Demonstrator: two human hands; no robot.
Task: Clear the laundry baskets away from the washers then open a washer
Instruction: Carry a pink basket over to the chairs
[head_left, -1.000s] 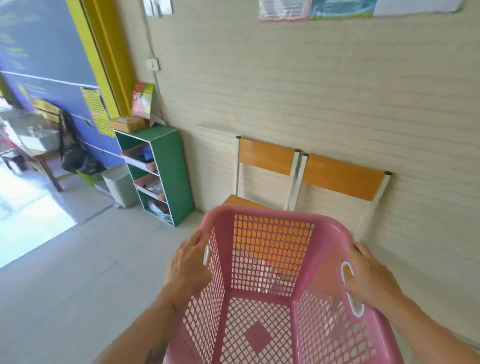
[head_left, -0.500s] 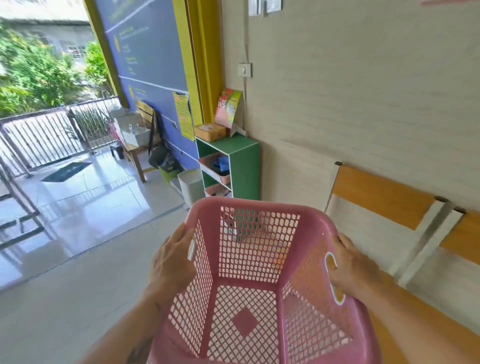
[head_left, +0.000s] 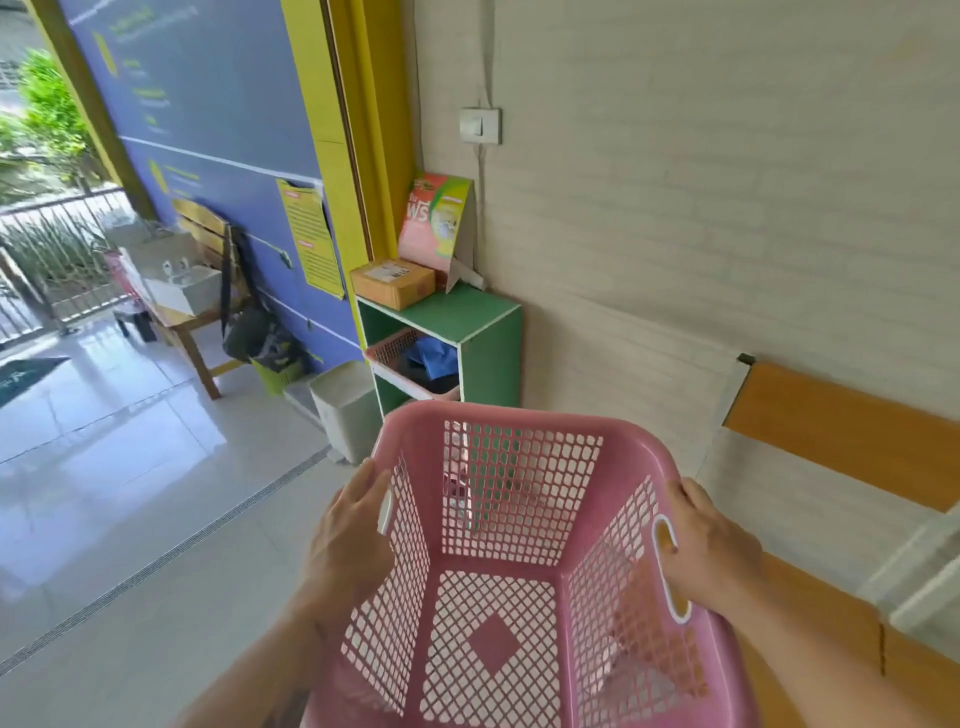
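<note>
Pale tiled floor (head_left: 130, 519), cream wall, green wooden shelf unit (head_left: 488, 343) now ahead; a second ago two orange-backed chairs filled the view, so I have turned left. My left hand (head_left: 345, 540) and right hand (head_left: 711, 545) are each curled closed over a side rim of the empty pink plastic lattice laundry basket (head_left: 509, 566), carried off the floor. No washers visible; basket not yet set down.

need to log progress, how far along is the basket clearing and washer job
Done: nothing can be confirmed; no washer is in view.
In hand: the empty pink basket is carried, left hand and right hand gripping its side handles, facing the green shelf by the wall.
Left: setting the basket down, clearing any others, then opening a washer.
</note>
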